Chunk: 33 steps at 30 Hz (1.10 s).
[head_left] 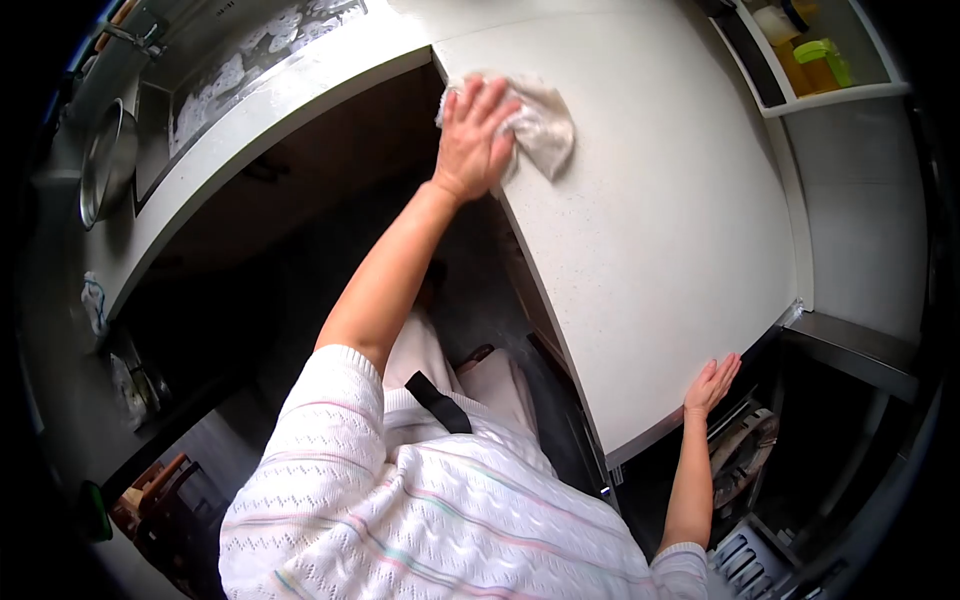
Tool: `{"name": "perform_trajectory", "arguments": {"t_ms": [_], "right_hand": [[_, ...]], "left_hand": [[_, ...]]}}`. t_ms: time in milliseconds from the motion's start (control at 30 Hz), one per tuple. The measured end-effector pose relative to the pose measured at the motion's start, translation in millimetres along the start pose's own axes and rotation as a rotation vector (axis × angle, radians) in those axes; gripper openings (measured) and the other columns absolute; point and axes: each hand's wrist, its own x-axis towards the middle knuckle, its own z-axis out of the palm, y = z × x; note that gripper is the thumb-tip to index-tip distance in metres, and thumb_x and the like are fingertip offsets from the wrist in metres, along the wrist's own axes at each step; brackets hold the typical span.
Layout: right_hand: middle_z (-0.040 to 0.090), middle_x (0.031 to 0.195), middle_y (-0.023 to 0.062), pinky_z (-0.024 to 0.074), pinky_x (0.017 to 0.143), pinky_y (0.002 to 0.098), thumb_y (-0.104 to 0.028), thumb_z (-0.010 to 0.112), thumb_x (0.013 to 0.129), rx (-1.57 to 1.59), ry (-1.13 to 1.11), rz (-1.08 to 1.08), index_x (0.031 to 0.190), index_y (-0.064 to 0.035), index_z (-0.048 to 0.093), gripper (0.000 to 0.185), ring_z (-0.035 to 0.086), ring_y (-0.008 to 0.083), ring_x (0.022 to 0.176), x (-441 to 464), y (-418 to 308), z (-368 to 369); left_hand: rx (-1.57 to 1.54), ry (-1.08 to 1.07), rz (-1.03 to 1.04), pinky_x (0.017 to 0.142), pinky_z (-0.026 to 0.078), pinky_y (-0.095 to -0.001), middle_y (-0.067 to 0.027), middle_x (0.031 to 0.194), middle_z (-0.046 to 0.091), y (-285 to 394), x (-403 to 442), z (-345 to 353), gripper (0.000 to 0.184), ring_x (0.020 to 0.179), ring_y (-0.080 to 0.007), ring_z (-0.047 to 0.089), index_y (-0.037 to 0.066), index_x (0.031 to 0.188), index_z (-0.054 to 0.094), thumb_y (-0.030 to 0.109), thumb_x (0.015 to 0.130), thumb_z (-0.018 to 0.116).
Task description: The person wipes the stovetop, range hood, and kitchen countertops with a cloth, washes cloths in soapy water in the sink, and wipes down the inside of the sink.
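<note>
My left hand (475, 140) lies with its fingers stretched out on a crumpled whitish cloth (545, 125), pressing on it without visibly gripping it. Hand and cloth are at the inner edge of the white countertop (660, 220), near its corner. Further down the counter, my right hand (712, 385) rests at the lower right edge, its fingers extended and nothing in it.
A sink (235, 80) with wet, pale patches and a faucet (140, 40) are at upper left. A metal bowl (108, 163) stands beside it. At upper right, a shelf (840, 98) holds containers, one with a green lid (822, 60). Dark floor shows below the counter.
</note>
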Motion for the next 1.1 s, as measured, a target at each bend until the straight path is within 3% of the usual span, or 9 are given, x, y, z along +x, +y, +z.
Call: {"name": "perform_trajectory", "arguments": {"t_ms": [200,400,567,633,733,800,933,967,1100], "right_hand": [[0.024,0.144,0.018,0.0168,0.108,0.0414,-0.029,0.037,0.094,0.006,0.019,-0.024,0.137,0.0021,0.026,0.054,0.018,0.0316,0.135,0,10,5],[0.024,0.145,0.0161,0.0187,0.107,0.0428,-0.03,0.038,0.093,-0.044,0.011,0.019,0.136,0.0016,0.027,0.055,0.018,0.0295,0.135,1,8,9],[0.025,0.144,0.0154,0.02,0.106,0.0449,-0.032,0.038,0.093,-0.047,0.015,0.031,0.136,0.0011,0.028,0.055,0.018,0.0287,0.136,1,10,10],[0.025,0.144,0.0151,0.02,0.106,0.0449,-0.032,0.038,0.093,-0.056,0.005,0.04,0.136,0.001,0.028,0.056,0.018,0.0286,0.136,1,8,9],[0.025,0.144,0.0148,0.02,0.106,0.0449,-0.032,0.039,0.092,-0.048,0.004,0.045,0.136,0.0008,0.028,0.056,0.018,0.0284,0.136,1,4,5],[0.025,0.144,0.0147,0.0201,0.106,0.0449,-0.032,0.039,0.092,-0.042,0.009,0.054,0.136,0.0006,0.028,0.056,0.018,0.0284,0.136,2,4,3],[0.024,0.145,0.0144,0.0197,0.106,0.0436,-0.029,0.041,0.092,-0.042,-0.016,0.085,0.137,0.0004,0.027,0.055,0.018,0.0287,0.136,-1,2,5],[0.024,0.145,0.0143,0.0195,0.106,0.0433,-0.028,0.041,0.092,-0.038,-0.011,0.073,0.137,0.0003,0.027,0.055,0.018,0.0287,0.136,-1,6,6],[0.021,0.146,0.0158,0.0184,0.108,0.0415,-0.026,0.041,0.091,-0.038,-0.082,0.078,0.138,0.0,0.023,0.056,0.016,0.0294,0.136,-2,-1,-6]], "left_hand": [[-0.181,0.18,-0.349,0.11,0.016,-0.0398,-0.0224,0.145,0.017,-33,21,21,0.054,0.135,-0.0367,0.015,-0.001,0.134,0.031,0.023,0.088,0.045],[-0.697,0.282,-0.679,0.108,0.017,-0.036,-0.0258,0.142,0.018,78,-43,29,0.065,0.132,-0.0351,0.021,-0.009,0.138,0.006,0.016,0.089,0.04],[-0.774,0.109,-0.727,0.102,0.027,-0.0346,-0.0207,0.132,0.034,224,-161,20,0.052,0.121,-0.0322,0.035,-0.004,0.134,0.023,0.019,0.091,0.043],[-0.919,-0.078,-0.863,0.087,0.041,-0.0348,-0.0117,0.106,0.053,233,-178,5,0.041,0.096,-0.024,0.051,-0.001,0.122,0.039,0.029,0.094,0.042],[-1.459,-0.495,-1.206,0.084,0.042,-0.0322,-0.0073,0.104,0.053,201,-178,-30,0.038,0.094,-0.0174,0.051,0.001,0.116,0.046,0.03,0.093,0.045],[-1.579,-0.5,-1.289,0.083,0.043,-0.03,-0.0036,0.105,0.053,191,-138,-94,0.034,0.096,-0.0123,0.05,0.003,0.113,0.049,0.03,0.093,0.047],[-0.682,-0.348,-0.251,0.097,0.036,-0.0409,-0.0197,0.12,0.046,176,-83,-118,0.042,0.115,-0.0319,0.044,-0.003,0.117,0.044,0.024,0.087,0.054],[-0.55,-0.427,-0.147,0.104,0.027,-0.0453,-0.0266,0.133,0.033,174,-64,-106,0.054,0.127,-0.0419,0.028,-0.004,0.125,0.038,0.026,0.084,0.057],[-0.091,-0.781,0.11,0.11,0.005,-0.0504,-0.0171,0.147,0.015,167,-9,3,0.059,0.137,-0.0341,0.005,0.009,0.137,0.033,0.046,0.092,0.033]]}}
